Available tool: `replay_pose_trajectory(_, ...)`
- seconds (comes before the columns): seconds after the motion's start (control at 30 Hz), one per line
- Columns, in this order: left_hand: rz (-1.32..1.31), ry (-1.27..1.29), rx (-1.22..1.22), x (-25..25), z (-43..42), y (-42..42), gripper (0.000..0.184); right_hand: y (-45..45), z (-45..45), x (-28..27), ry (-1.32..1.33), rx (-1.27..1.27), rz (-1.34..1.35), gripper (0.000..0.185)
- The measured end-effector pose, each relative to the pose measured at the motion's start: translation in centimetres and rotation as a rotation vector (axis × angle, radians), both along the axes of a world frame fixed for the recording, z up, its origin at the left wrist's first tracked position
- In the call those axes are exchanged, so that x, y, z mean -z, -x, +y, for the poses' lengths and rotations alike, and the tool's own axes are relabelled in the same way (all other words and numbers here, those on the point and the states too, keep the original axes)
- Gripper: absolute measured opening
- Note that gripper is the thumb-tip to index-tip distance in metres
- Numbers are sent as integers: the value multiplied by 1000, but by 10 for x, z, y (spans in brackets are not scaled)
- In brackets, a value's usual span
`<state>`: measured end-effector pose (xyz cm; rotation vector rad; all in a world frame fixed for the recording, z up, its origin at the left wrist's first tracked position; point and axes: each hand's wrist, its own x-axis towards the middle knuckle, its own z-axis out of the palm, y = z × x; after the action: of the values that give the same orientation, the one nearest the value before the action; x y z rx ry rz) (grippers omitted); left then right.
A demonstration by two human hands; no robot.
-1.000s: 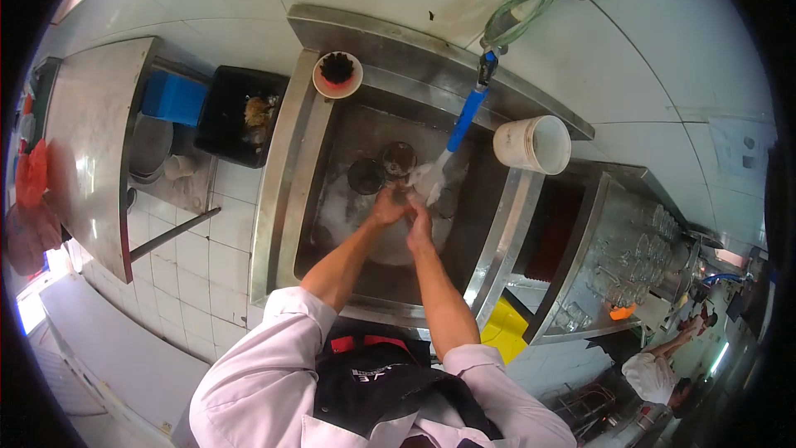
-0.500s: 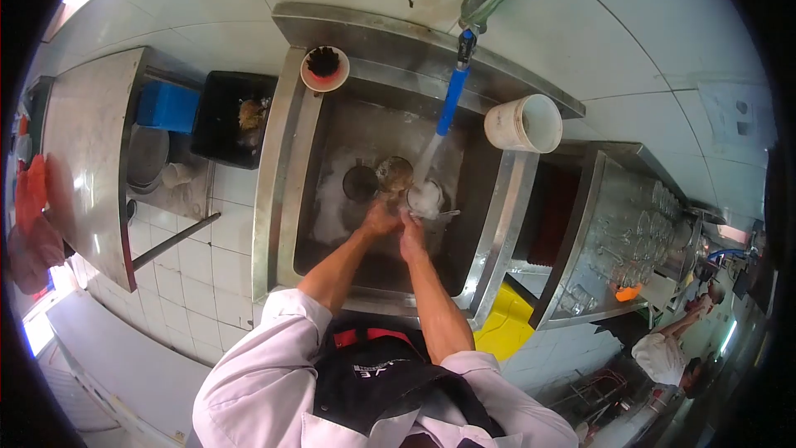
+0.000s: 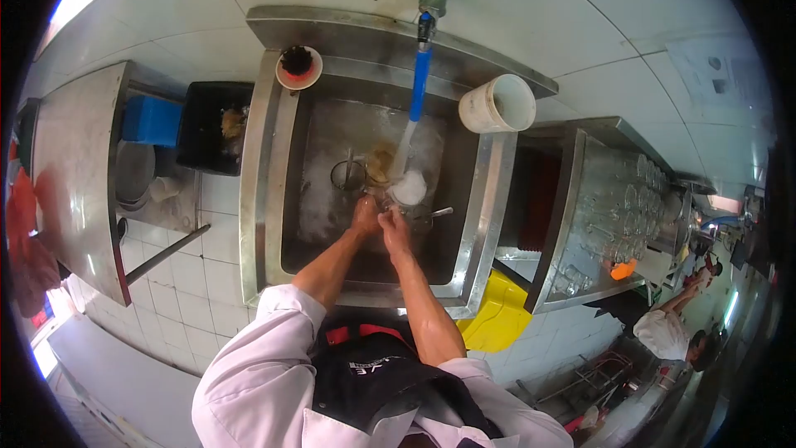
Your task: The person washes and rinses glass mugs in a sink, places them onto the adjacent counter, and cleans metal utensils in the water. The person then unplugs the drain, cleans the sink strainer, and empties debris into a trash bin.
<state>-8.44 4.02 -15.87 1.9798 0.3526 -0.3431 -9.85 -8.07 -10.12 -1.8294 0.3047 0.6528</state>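
Note:
Over the steel sink (image 3: pixel 385 288), my left hand (image 3: pixel 365 214) is closed on a clear glass mug (image 3: pixel 380 164) with brownish contents. Close beside it on the right, my right hand (image 3: pixel 395 231) is closed around the handle side of a foamy glass mug (image 3: pixel 409 189). Water from the blue hose nozzle (image 3: pixel 419 85) runs down to the mugs. Another mug (image 3: pixel 347 174) stands in the water on the left. Right of the foamy mug, a metal handle (image 3: pixel 442 211) shows; its other end is hidden.
A bowl with a dark brush (image 3: pixel 298 67) and a white bucket (image 3: pixel 497 104) stand on the sink's rim. Left are a black bin (image 3: pixel 199 127) and a steel table (image 3: pixel 76 191). Right, a rack holds several glasses (image 3: pixel 626 207); a yellow bin (image 3: pixel 497 315) is below. Another person (image 3: pixel 663 329) is farther right.
The view has shifted, so the sink appears farther left. The foamy mug has come into clear view beside my right hand, and the nozzle hangs more upright.

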Motion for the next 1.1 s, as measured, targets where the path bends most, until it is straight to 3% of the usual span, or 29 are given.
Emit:
replay_pose_trajectory(0.07, 45, 33, -74, -21, -3, -8, 50, -5, 1, -18, 195, -134, -103, 64)
replay_pose_trajectory(0.17, 20, 0, -65, -17, -4, -21, 48, -2, -4, -39, 200, -84, -101, 54)
replay_pose_trajectory(0.3, 5, -199, 57, -36, -1, -34, 43, 11, -34, -74, -11, -54, -220, 41)
replay_pose_trajectory(0.6, 367, -450, 343, -68, 19, -66, 40, 30, -98, -129, -137, 144, -133, 30)
replay_pose_trajectory(0.8, 730, -454, 433, -92, 33, -85, 31, 32, -108, -152, -147, 140, -115, 28)
replay_pose_trajectory(0.9, 697, -464, 569, -60, 43, -93, 33, 30, -112, -156, -160, 127, -125, 27)
replay_pose_trajectory(0.97, 648, -602, 758, -14, 51, -98, 34, 31, -115, -160, -155, 120, -144, 27)
replay_pose_trajectory(1.03, 619, -643, 783, -24, 46, -100, 35, 30, -120, -168, -128, 110, -176, 27)
replay_pose_trajectory(1.1, 623, -594, 647, -87, 31, -99, 36, 29, -129, -168, -99, 130, -203, 25)
